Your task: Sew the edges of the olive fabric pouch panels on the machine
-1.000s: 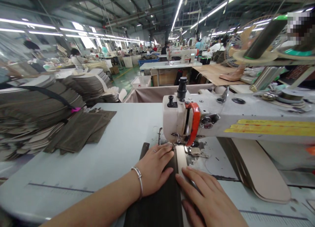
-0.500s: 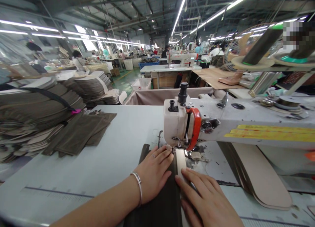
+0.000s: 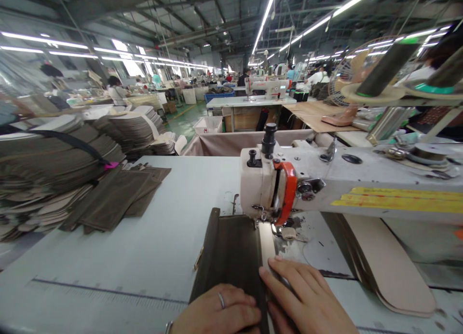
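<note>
"Left hand (image 3: 219, 311) first, pls. Where's it at?"

"Palm down on the near part of the dark panel (image 3: 237, 249), fingers bent & close together, ring (image 3: 222, 301) on one. Underside's hidden, so can't tell if it's pinching anything."

"And R?"

"Right hand (image 3: 306, 293) is just beside it. Index & middle tips slightly apart, resting by the pale strip (image 3: 266, 240) along the panel's R edge. Thumb's mostly tucked under; can't say if it's clamped on anything."

"Panel's pos.?"

"Flat on the surface (image 3: 181, 203), running from the hands up to the sewing machine (image 3: 256, 184); far R corner's just below the machine's head. Narrow fold down the L side, w/ a brass-coloured tab (image 3: 198, 258) sticking out."

"What else nr the machine?"

"Orange guard (image 3: 288, 191) on the head, yellow tape (image 3: 398, 200) on the arm. Rounded pieces (image 3: 394, 269) stacked under the arm, top one pale side up."

"L side?"

"Flat dark pieces (image 3: 112, 203) overlapping, bigger stacks (image 3: 65, 160) beside them, black strap (image 3: 72, 140) across. Ruler markings (image 3: 108, 291) nr the front."

"Bkgd?"

"Second sewing machine (image 3: 265, 87), fan (image 3: 338, 83) to its R, thread cone (image 3: 387, 68) nearer, top R. Person (image 3: 116, 91) in a pale top far L, too small for detail."
</note>
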{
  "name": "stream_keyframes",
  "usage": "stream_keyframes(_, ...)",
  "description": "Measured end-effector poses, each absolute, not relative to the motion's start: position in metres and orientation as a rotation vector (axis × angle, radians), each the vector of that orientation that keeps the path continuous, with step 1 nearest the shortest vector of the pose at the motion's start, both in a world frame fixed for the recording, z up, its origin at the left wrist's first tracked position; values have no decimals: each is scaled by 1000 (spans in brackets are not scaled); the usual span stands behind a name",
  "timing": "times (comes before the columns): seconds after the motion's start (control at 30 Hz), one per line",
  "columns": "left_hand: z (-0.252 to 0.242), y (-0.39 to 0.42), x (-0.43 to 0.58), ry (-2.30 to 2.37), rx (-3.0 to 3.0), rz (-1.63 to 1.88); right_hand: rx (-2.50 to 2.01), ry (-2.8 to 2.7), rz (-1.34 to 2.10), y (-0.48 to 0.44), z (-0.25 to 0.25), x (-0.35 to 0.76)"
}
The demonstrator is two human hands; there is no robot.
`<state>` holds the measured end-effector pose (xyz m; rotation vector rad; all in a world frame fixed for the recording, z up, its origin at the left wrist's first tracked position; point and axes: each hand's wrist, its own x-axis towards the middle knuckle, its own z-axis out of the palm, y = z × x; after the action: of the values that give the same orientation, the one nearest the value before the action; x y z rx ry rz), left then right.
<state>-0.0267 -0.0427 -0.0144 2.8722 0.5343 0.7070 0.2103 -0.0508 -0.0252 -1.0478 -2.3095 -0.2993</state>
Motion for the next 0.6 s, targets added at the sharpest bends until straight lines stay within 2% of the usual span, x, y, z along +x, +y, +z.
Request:
stream_keyframes(0.1, -24, -36, -24, 511, 2928, 822, -1049, -2301, -316, -50, -25, 210)
stream_keyframes(0.27, -32, -30, -20, 503, 2991, 789, -1060, -2330, -324, -48, -25, 210)
stream_keyframes(0.6, -7, -19, -19, 568, 2972, 554, -1045, -2349, -355, -47, -31, 211)
